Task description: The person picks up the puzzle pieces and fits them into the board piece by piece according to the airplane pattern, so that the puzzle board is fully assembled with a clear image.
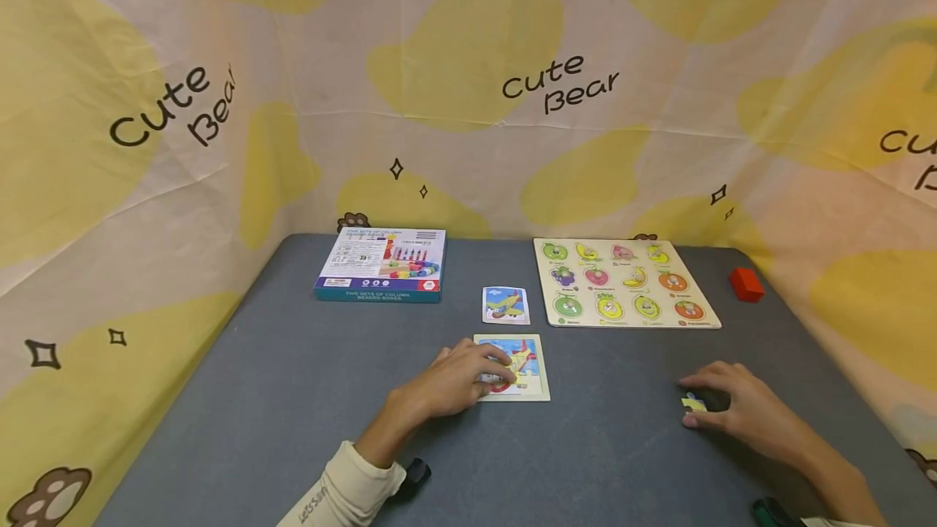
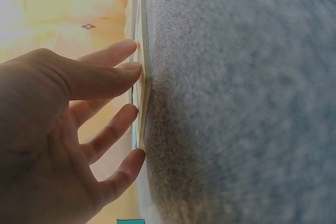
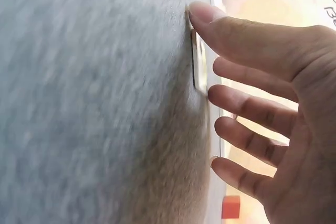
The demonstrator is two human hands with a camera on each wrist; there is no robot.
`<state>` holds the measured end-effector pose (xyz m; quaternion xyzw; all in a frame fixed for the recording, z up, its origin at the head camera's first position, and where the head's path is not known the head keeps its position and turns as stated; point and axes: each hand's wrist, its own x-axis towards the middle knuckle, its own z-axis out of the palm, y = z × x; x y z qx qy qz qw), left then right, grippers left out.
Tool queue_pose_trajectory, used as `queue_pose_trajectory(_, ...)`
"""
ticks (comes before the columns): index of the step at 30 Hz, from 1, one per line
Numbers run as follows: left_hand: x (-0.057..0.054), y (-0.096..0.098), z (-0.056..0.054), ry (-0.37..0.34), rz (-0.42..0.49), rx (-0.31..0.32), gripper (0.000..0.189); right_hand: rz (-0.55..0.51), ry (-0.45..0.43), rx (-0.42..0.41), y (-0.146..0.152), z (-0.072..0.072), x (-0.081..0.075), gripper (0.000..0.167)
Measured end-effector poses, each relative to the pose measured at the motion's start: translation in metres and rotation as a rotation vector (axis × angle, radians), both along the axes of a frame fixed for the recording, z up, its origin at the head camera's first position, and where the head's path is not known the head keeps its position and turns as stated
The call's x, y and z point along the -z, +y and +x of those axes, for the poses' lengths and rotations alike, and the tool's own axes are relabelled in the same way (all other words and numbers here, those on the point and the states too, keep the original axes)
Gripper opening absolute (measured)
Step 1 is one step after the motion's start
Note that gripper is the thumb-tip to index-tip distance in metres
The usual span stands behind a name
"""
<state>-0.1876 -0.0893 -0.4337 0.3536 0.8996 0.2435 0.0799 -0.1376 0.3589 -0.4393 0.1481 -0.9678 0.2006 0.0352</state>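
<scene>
A small square jigsaw puzzle with a pale frame and an airplane picture lies flat on the grey table. My left hand rests its fingertips on the puzzle's left side and covers part of the picture. In the left wrist view its thumb and spread fingers meet the board's thin edge. Over at the right, a loose yellow-and-blue puzzle piece lies on the table. My right hand reaches around this piece, thumb on the near side and fingers on the far side, with gaps showing between them and it.
Behind the puzzle lies a card with a similar airplane picture. A flat bead-set box is at the back left. At the back right are a fruit peg board and a red block. Printed cloth hangs around the table.
</scene>
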Motion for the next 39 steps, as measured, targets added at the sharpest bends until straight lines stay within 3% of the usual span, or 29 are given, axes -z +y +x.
queue_pose_trajectory(7, 0.001, 0.0, 0.0, 0.007, 0.005, -0.003, 0.03, 0.033, 0.029, 0.018, 0.008, 0.002, 0.005, 0.034)
queue_pose_trajectory(13, 0.002, 0.001, 0.0, 0.005, 0.012, 0.002, 0.031, -0.006, 0.122, -0.002, 0.013, 0.006, 0.009, 0.029)
queue_pose_trajectory(17, 0.002, 0.001, -0.001, 0.001, 0.011, 0.0, 0.03, -0.018, 0.127, -0.002, 0.015, 0.008, 0.008, 0.026)
queue_pose_trajectory(32, 0.002, 0.0, -0.002, -0.009, 0.01, 0.001, 0.033, -0.035, 0.215, -0.054, 0.013, 0.005, 0.013, 0.031)
queue_pose_trajectory(36, 0.002, 0.0, -0.002, -0.013, 0.006, -0.002, 0.034, -0.045, 0.209, -0.068, 0.005, 0.002, 0.012, 0.03)
queue_pose_trajectory(39, 0.002, 0.0, -0.002, -0.013, 0.004, -0.002, 0.034, -0.031, 0.142, -0.058, -0.005, -0.002, 0.007, 0.025)
